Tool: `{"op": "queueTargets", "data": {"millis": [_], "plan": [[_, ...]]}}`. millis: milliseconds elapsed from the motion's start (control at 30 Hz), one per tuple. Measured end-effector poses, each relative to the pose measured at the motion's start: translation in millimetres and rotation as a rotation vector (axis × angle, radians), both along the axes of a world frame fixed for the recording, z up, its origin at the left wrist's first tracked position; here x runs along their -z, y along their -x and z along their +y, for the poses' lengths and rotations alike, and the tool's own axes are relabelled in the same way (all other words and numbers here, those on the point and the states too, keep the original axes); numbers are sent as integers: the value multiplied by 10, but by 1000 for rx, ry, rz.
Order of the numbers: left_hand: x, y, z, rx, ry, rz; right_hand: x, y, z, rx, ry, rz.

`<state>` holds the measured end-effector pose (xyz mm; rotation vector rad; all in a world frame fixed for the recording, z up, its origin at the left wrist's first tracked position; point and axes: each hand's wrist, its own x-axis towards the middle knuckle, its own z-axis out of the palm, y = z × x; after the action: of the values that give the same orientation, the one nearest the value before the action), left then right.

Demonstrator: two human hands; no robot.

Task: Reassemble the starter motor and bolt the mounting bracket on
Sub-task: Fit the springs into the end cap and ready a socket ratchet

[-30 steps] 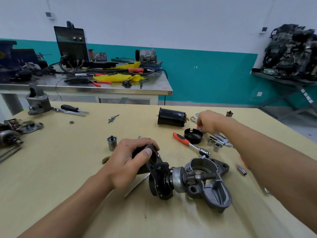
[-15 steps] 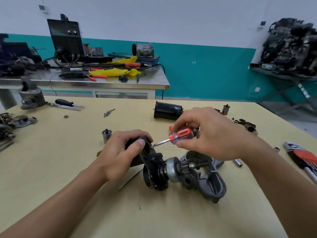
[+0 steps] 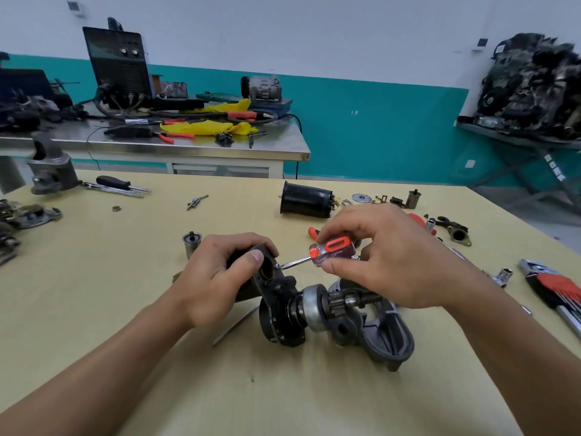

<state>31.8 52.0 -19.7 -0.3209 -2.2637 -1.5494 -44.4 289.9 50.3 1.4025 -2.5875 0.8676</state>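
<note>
Orange and clear plastic is showing in the head view between the curled fingers of the right hand [image 3: 386, 256], which is pinching the handle of a short screwdriver [image 3: 330, 248]. Its steel shaft is pointing left and slightly down, with the tip touching, or all but touching, the top of the black end plate [image 3: 279, 322]. The left hand [image 3: 217, 278] is gripping that plate's upper part, thumb lying across its face, and is steadying the half-built starter [image 3: 311, 305] on the tabletop [image 3: 125, 278]. The starter is sitting low in the middle, between the two hands, its long axis running left to right: plate on the left, pinion shaft pointing right into the grey nose housing [image 3: 386, 338] leaning against it. So the screwdriver is lying nearly along that axis, and the right hand is doing the driving from the pinion side while the left looks to be only bracing. Farther back the black can [image 3: 306, 199] is lying on its side, well apart, wider end turned left; what is inside it is not showing. A loose socket [image 3: 503, 275] and a hex-key set [image 3: 559, 287] are lying to the right.
</note>
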Motion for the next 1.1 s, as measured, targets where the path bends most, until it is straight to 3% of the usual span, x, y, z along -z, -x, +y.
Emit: {"op": "queueTargets", "data": {"millis": [500, 667, 1100], "plan": [[-38, -45, 79, 23, -131, -29, 7, -2, 18, 27, 4, 53], [-43, -50, 68, 23, -94, -5, 11, -11, 2, 38, 14, 42], [-33, -21, 54, 1, -31, 24, 44, -105, -124, 34, -74, -265]]}}
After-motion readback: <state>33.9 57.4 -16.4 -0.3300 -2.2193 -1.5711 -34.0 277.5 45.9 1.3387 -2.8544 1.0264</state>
